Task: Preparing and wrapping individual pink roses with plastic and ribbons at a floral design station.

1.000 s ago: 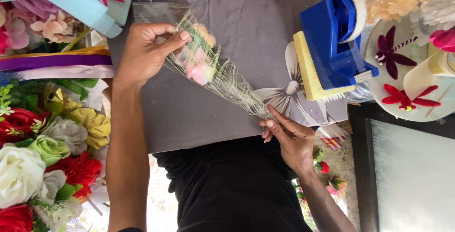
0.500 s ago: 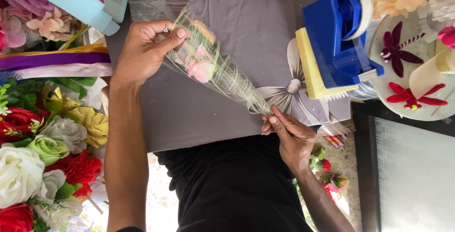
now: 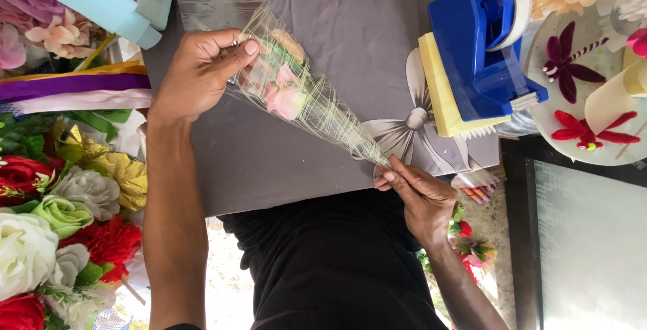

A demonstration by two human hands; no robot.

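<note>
Both hands grasp a clear striped cellophane cone [image 3: 306,97] holding small pink paper flowers [image 3: 283,97].
Left hand [image 3: 195,77] fingers pinch its wide mouth; right hand [image 3: 421,195] fingers pinch its tip, beside the blue tape dispenser [image 3: 482,47].

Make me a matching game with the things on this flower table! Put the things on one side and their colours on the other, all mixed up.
Things:
1. tape dispenser
2. sponge block
3. dragonfly decoration
4. flowers in the clear cone wrap

Colours:
A. pink and peach
B. red
C. blue
D. yellow

Right pairs: 1-C, 2-D, 3-B, 4-A

Bonus: the left hand holds the wide end of the cone, and the right hand pinches the pointed end.
</note>
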